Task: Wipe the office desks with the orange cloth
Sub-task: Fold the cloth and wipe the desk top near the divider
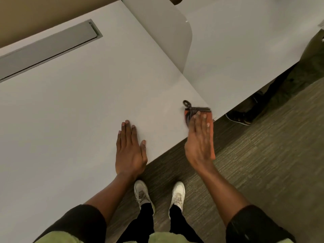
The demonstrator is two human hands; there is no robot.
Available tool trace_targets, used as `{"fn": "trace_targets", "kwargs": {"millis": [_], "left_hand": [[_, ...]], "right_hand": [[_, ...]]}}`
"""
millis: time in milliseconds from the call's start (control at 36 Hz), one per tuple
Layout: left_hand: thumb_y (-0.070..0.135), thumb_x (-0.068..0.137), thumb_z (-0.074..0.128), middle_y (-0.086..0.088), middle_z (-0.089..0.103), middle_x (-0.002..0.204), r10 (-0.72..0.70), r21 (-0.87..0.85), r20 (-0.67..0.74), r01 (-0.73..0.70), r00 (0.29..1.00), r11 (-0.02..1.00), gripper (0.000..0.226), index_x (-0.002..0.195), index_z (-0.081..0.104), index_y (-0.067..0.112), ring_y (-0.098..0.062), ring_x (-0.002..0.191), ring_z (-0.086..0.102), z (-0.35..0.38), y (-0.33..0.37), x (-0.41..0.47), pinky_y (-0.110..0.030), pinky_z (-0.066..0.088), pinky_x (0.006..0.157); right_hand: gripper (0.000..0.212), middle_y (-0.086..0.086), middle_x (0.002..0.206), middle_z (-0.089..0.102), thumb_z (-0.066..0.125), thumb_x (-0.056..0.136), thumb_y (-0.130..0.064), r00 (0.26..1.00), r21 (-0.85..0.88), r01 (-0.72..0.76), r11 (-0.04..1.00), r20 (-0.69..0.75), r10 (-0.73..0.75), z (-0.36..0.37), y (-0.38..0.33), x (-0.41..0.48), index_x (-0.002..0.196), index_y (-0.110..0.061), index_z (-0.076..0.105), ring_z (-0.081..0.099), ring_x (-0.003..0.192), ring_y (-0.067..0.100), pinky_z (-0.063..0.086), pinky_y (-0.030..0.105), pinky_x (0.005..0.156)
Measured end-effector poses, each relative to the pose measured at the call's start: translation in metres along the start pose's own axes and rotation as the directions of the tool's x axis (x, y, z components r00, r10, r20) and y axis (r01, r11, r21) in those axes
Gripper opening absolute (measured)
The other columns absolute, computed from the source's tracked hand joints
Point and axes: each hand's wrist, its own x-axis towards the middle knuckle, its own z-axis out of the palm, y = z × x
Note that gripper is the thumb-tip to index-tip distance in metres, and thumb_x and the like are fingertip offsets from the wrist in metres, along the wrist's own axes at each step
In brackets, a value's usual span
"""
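Left hand lies spread flat on the tabletop, likely bracing, while right hand, grip flattened, presses the orange cloth at the four-o'clock edge

Pale grey desk fills the left and centre, w/ a long grey flap set flush at 10 o'clock. Tan wall behind it at 11. Curved grey divider stands at 12, second desk beyond at 1-2. Dark brown-green striped carpet runs 3 to 6. Light is soft, even.
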Motion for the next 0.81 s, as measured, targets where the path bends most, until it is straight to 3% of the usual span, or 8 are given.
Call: {"fn": "trace_targets", "kwargs": {"millis": [139,250,389,472,639,806], "left_hand": [[0.042,0.116,0.022,-0.006,-0.015,0.184,0.014,0.021,-0.003,-0.014,1.000,1.000,0.070,0.175,0.002,0.010,-0.015,0.169,-0.021,0.001,-0.001,0.001,-0.035,-0.010,0.137],[0.043,0.116,0.021,-0.005,-0.015,0.184,0.009,0.018,-0.003,-0.009,1.000,1.000,0.070,0.175,0.002,0.010,-0.014,0.168,-0.022,0.000,0.000,0.001,-0.031,-0.016,0.135],[0.047,0.113,0.015,-0.005,-0.017,0.183,0.008,0.010,-0.003,-0.008,1.000,1.000,0.073,0.175,0.001,0.011,-0.014,0.168,-0.023,0.001,-0.001,0.002,-0.028,-0.020,0.132],[0.048,0.112,0.014,-0.004,-0.017,0.183,0.007,0.014,-0.001,-0.007,1.000,1.000,0.074,0.175,0.001,0.011,-0.014,0.168,-0.023,0.002,-0.002,0.002,-0.028,-0.021,0.132],[0.047,0.113,0.014,-0.004,-0.015,0.184,0.013,0.009,-0.009,-0.013,1.000,1.000,0.072,0.175,0.002,0.010,-0.013,0.168,-0.023,0.002,-0.002,0.000,-0.033,-0.013,0.136],[0.043,0.116,0.021,-0.005,-0.013,0.184,0.010,0.016,-0.011,-0.010,1.000,1.000,0.069,0.175,0.004,0.010,-0.014,0.168,-0.021,0.001,-0.001,0.000,-0.034,-0.011,0.137]], "right_hand": [[0.076,0.022,0.171,0.027,0.052,0.091,0.009,0.999,0.043,-0.031,0.999,-0.037,0.032,-0.026,0.035,0.069,0.162,0.003,0.025,0.018,0.162,0.035,0.014,0.042,0.133],[0.080,0.020,0.173,0.021,0.055,0.090,0.013,0.996,0.135,-0.064,0.989,-0.050,0.071,-0.027,0.036,0.071,0.163,0.002,0.023,0.014,0.163,0.032,0.011,0.040,0.134],[0.091,0.017,0.175,0.010,0.059,0.085,0.013,0.998,0.193,0.029,0.981,-0.052,-0.020,-0.001,-0.003,-0.006,0.165,-0.002,0.019,0.001,0.164,0.031,0.011,0.045,0.134],[0.092,0.016,0.175,0.014,0.061,0.081,0.013,0.996,0.183,0.083,0.980,-0.030,-0.078,0.006,-0.006,-0.027,0.164,-0.003,0.025,0.004,0.164,0.031,0.016,0.048,0.133],[0.082,0.017,0.170,0.030,0.059,0.084,0.015,0.995,0.103,0.063,0.993,-0.080,-0.055,-0.016,0.035,0.034,0.161,-0.001,0.034,0.016,0.163,0.032,0.015,0.044,0.133],[0.078,0.019,0.170,0.030,0.057,0.087,0.016,0.995,0.167,0.018,0.986,-0.101,-0.001,-0.025,0.039,0.060,0.160,0.002,0.032,0.016,0.162,0.033,0.016,0.042,0.132]]}}
